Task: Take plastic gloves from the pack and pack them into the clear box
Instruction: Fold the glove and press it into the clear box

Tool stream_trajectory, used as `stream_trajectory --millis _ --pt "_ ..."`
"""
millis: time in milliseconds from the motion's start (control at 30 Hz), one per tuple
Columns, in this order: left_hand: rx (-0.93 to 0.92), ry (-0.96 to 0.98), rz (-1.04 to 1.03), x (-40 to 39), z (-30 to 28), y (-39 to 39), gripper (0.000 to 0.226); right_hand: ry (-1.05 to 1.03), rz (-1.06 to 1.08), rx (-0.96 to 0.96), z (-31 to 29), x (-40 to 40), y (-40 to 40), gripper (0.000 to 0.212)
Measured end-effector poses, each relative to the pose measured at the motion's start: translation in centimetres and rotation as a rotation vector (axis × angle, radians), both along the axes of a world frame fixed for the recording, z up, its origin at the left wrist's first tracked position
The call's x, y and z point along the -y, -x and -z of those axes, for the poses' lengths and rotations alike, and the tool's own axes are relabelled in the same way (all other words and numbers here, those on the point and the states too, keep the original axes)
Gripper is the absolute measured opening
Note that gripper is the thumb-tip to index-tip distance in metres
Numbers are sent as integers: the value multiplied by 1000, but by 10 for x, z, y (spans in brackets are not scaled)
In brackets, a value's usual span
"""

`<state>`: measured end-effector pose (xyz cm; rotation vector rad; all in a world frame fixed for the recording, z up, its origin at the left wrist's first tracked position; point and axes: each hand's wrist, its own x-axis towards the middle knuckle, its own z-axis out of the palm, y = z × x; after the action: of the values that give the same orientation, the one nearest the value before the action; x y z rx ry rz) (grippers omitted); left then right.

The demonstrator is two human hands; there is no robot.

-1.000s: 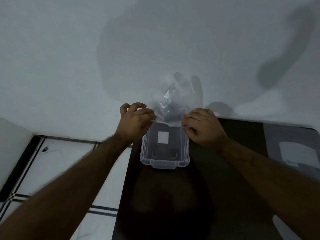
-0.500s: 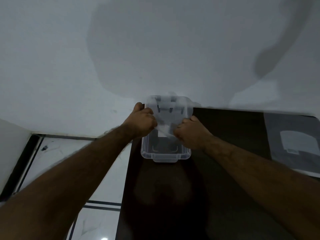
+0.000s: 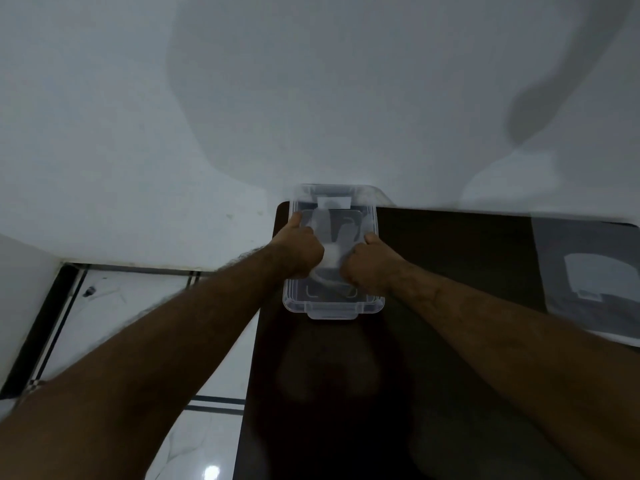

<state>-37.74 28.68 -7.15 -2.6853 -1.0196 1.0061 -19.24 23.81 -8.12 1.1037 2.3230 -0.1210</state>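
Note:
The clear box [image 3: 333, 304] stands open on the dark table, close to its far left corner, with its lid tipped up against the wall. My left hand [image 3: 300, 251] and my right hand [image 3: 367, 267] are both down inside the box, fists closed. Between them lies a thin clear plastic glove [image 3: 329, 257], pinched by both hands and lying over the box floor. Much of the glove is hidden under my fingers.
The dark table [image 3: 450, 341] runs toward me and to the right. The pack of gloves [image 3: 588, 278], a flat grey and white packet, lies at the table's right edge. A white wall rises behind the box. Pale tiled floor [image 3: 121, 323] lies to the left.
Both hands have come down from above the box's far edge into the box, carrying the glove with them. The glove, earlier held up against the wall, now sits inside the box.

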Motion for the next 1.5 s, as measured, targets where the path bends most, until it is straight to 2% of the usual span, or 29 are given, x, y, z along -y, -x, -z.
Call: stream_trajectory --millis 167,267,333,400,467,567,700,800,867,1000,1167,1333,1500 --pt "-33 33 48 4 2 0 25 153 -8 13 -10 -7 7 40" --pt "-56 107 44 4 3 0 37 213 56 -74 -20 -12 11 34" --pt "-50 161 28 0 4 3 43 137 72 -164 -20 -16 10 22" --pt "-37 213 16 -3 4 6 44 10 63 -224 -12 -18 9 19" --pt "-34 260 5 -5 1 9 45 -19 55 -179 -2 -19 10 27" --pt "15 284 -10 -9 -2 16 45 39 33 -12 9 -17 16 42" --pt "154 160 -53 -20 -9 16 37 59 65 29 8 -20 21 54" --pt "254 38 -109 -31 -7 8 31 74 62 53 0 -17 21 52" --pt "249 21 -93 -37 3 2 33 75 81 53 -2 -10 20 50" --pt "208 -6 64 -37 22 -13 49 59 189 -59 1 2 16 54" --pt "151 -86 -28 -39 36 -26 53 45 229 -53 8 11 15 43" --pt "179 -155 -103 -38 37 -27 57 47 229 -46 -2 19 17 45" --pt "244 -71 -22 -32 39 -34 55 14 243 -119 -9 18 19 47"
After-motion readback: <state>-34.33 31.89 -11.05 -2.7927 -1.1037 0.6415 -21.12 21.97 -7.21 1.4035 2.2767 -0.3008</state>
